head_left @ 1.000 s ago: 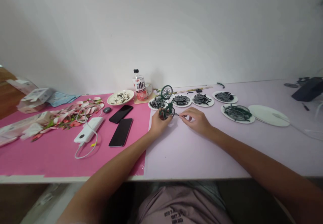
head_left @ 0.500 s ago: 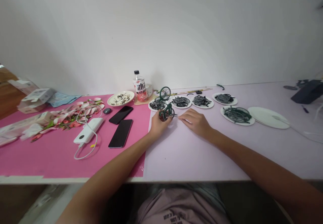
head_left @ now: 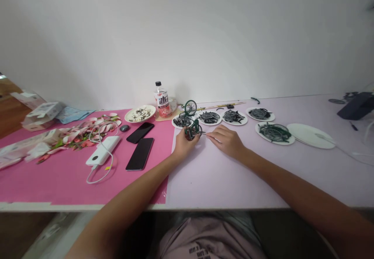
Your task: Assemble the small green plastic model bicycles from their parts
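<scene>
A small green model bicycle (head_left: 190,109) with dark wheels is gripped in my left hand (head_left: 184,144), one wheel raised toward the wall. My right hand (head_left: 226,139) is just right of it, its thumb and fingers pinched on a small thin dark part (head_left: 203,133) that points at the bicycle's lower wheel. Whether the part touches the bicycle is too small to tell. Behind the hands stand white plates of dark parts: one (head_left: 209,123) in the middle, another (head_left: 234,124) to its right.
Farther right are a plate of green wheels (head_left: 275,142), a blank white plate (head_left: 318,143) and a dark box (head_left: 355,106). Leftward lie two phones (head_left: 139,154), a power bank (head_left: 103,150), a bowl (head_left: 140,119), artificial flowers (head_left: 84,134) and a bottle (head_left: 162,101).
The bicycle's raised wheel has shifted very slightly left. Both hands stay in nearly the same place, with only a slight change at the right fingertips.
</scene>
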The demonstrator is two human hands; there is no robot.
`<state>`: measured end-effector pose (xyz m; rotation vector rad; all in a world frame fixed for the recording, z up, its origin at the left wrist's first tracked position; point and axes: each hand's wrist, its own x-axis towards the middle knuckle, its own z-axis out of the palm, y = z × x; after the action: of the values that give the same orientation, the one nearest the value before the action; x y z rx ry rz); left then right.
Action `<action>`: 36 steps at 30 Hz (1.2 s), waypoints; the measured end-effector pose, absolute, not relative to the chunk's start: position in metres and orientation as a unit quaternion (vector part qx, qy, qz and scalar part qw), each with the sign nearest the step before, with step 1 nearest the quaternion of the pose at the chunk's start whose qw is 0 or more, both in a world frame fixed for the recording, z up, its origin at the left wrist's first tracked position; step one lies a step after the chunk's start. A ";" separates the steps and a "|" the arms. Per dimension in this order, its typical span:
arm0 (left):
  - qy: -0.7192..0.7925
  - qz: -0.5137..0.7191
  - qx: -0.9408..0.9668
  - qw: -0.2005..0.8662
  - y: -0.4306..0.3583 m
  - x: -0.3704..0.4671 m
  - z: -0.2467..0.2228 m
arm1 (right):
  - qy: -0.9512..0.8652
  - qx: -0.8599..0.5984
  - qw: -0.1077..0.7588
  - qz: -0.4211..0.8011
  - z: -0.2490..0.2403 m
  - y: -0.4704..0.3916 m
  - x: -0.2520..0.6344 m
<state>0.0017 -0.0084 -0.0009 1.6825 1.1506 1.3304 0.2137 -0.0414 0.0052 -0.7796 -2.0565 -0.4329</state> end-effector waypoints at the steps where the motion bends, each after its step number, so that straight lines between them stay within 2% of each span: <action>1: 0.444 0.511 0.652 0.342 -0.009 0.002 -0.001 | -0.825 -0.309 0.437 -0.181 0.006 -0.041 0.213; 19: 0.450 0.509 0.663 0.315 -0.012 0.001 0.004 | -0.838 -0.315 0.422 -0.143 -0.005 -0.036 0.221; 28: 0.449 0.501 0.668 0.318 -0.011 0.002 0.002 | -0.818 -0.387 0.379 -0.194 -0.002 -0.039 0.218; 36: 0.449 0.492 0.676 0.315 -0.012 0.002 0.001 | -0.808 -0.383 0.374 -0.245 0.002 -0.040 0.215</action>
<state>0.0020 -0.0122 0.0008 1.7801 1.1840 1.2959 0.2147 -0.0403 0.0021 -0.9812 -2.0702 -0.6270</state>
